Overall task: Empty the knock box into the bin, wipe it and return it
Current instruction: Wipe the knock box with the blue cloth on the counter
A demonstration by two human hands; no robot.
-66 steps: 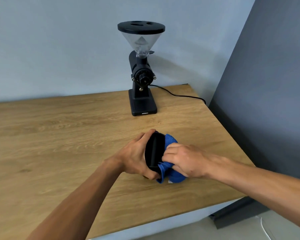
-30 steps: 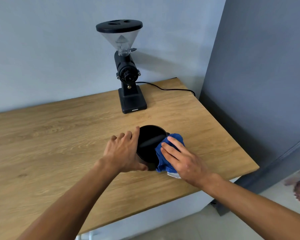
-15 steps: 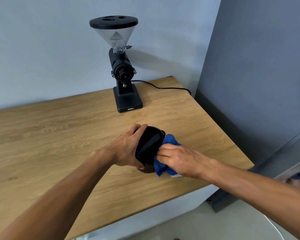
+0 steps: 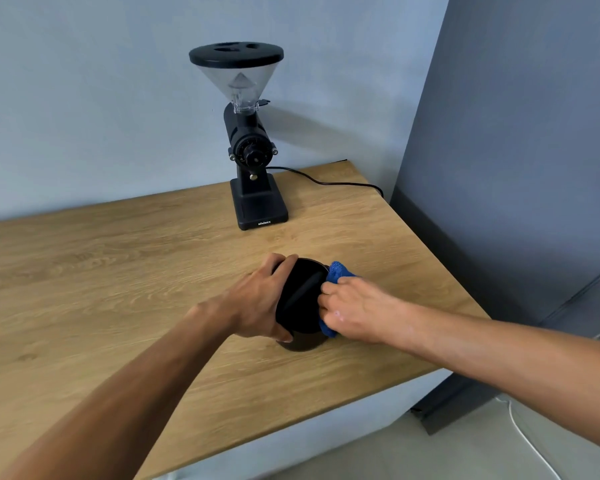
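My left hand (image 4: 257, 303) is wrapped around the black knock box (image 4: 300, 303), now tipped on its side on the wooden table (image 4: 118, 271), while my right hand (image 4: 352, 311) pinches the blue cloth (image 4: 338, 271) against its rim. A second ago the box stood upright with the cloth pressed flat; now I wipe the edge, so emptying seems done and returning it remains.

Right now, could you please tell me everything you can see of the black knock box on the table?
The knock box is a round, matte black tub, plastic by the look of it, with a dark bar running across its open mouth. It is tilted, mouth turned up and toward the camera, its lower edge on the wooden table near the front right corner. The left hand grips its left rim and side; the right hand presses a blue cloth against its right rim. No grounds are visible inside.
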